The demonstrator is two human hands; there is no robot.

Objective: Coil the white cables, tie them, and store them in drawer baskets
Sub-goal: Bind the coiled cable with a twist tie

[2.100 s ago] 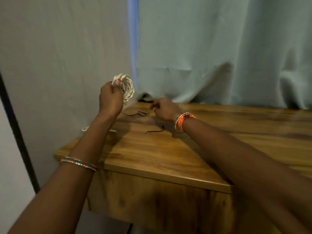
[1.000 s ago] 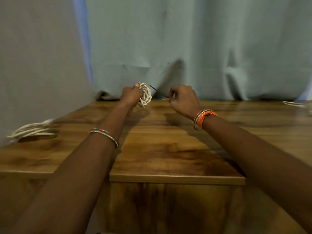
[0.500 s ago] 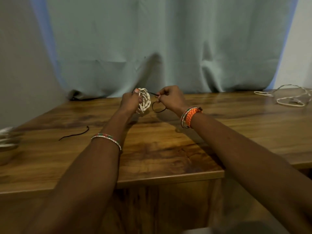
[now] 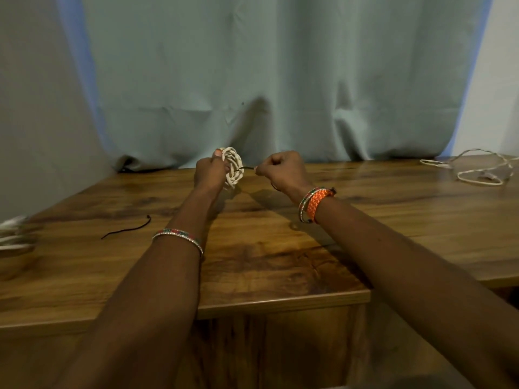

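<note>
I see a glossy brown wooden table set against a pale green curtain, grey wall at left, with a loose white cable lying at the far right, a spare black tie on the wood left of my arms, and blurred white cables at the left edge. My left hand grips the coiled white cable upright above the table's far middle. My right hand is clenched, pinching a thin black tie that runs to the coil; nothing blocks the hands.
</note>
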